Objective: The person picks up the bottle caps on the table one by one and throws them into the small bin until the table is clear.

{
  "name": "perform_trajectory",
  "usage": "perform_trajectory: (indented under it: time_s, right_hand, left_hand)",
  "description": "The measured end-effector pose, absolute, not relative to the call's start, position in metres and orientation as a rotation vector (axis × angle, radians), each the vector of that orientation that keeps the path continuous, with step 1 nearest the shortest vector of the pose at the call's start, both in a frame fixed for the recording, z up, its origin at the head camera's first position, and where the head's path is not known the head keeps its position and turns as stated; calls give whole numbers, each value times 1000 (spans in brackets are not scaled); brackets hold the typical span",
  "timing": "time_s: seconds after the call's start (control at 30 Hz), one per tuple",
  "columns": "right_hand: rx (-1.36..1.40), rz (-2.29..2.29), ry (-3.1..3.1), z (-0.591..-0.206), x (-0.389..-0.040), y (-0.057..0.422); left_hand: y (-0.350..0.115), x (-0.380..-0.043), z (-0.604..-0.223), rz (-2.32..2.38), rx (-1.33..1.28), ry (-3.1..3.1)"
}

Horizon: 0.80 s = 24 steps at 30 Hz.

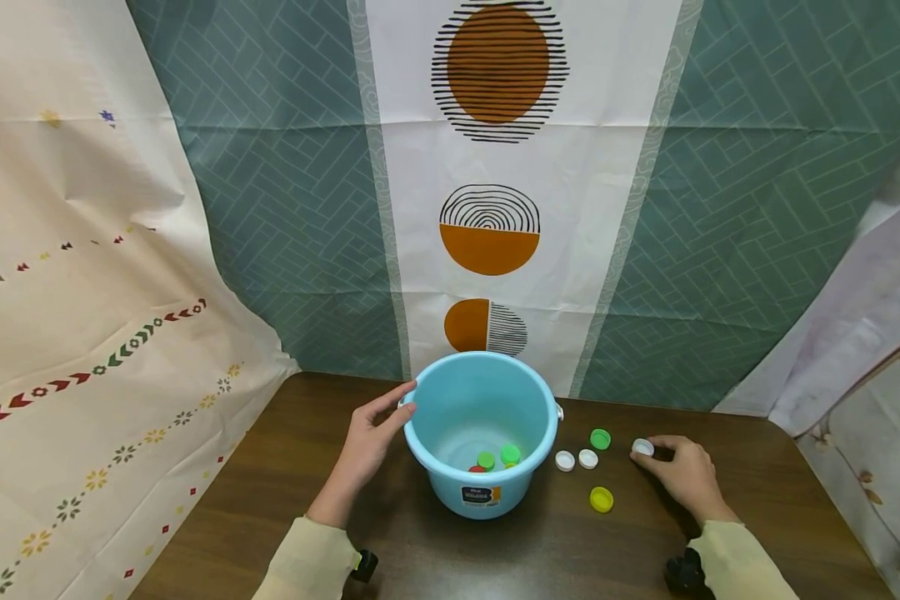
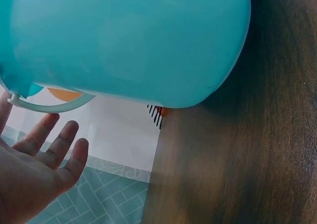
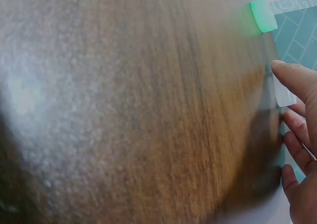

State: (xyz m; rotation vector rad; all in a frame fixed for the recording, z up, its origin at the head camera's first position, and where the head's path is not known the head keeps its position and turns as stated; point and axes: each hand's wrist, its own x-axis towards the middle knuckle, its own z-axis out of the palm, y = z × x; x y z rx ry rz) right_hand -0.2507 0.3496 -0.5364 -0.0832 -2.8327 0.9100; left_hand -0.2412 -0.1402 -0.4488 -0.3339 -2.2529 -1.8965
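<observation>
Beige sleeves (image 1: pixel 307 562) come in nearest, the two hands well apart. The bucket (image 1: pixel 472 400) stands upright on the table (image 1: pixel 570 558), its label (image 1: pixel 482 496) facing the person. Low inside, against the near wall, lie a red cap (image 1: pixel 477 469), two green caps (image 1: pixel 486 460) and a sliver of yellow. To its right are a yellow cap (image 1: pixel 602 500), then two white caps (image 1: pixel 588 459). The right hand (image 1: pixel 686 475) pinches another white cap (image 1: pixel 642 447) between thumb and finger; the left hand (image 1: pixel 363 437) touches the bucket's left rim, fingers loosely spread. Beyond sit a green cap (image 1: pixel 600 439) and a patterned cloth (image 1: pixel 307 208).
</observation>
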Motion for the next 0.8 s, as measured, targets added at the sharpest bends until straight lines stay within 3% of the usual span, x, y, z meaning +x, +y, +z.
perform_trajectory:
  time_s: [0.8]
  right_hand:
    - [-121,985,-2703,-516,-243,350]
  left_hand:
    - [-139,-240,-447,-1917,-333,-2231]
